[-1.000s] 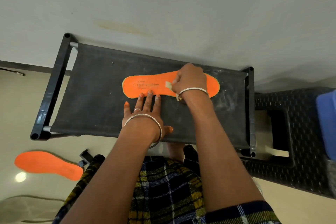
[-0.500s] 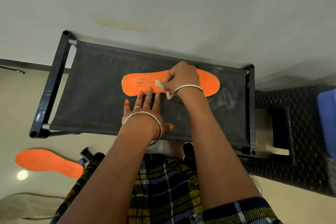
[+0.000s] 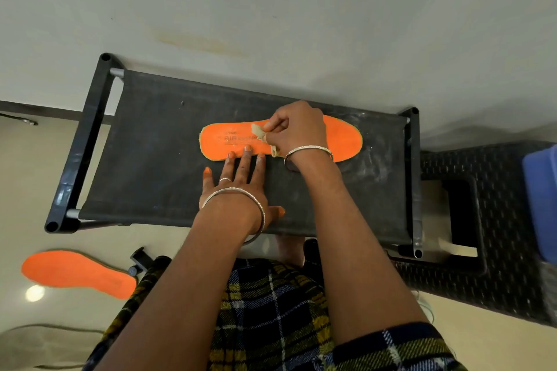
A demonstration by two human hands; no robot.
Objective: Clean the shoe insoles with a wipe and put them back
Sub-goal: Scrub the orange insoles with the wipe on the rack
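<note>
Wipe (image 3: 258,131), apparently crumpled, pinched in right hand (image 3: 297,129) atop orange insole (image 3: 343,137).

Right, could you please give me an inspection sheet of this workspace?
Surface: black fabric shelf, dusty marks at its right end.
Job's things: one orange insole lies on it; second insole on the floor, left.
Clutter: small black object on the floor.
Hands: left hand flat, fingertips on the insole's edge; right hand pinches the wipe on it.
Cables: possibly a cord on the floor, lower left.
Surroundings: pale wall, black woven stool, blue object at right.
</note>
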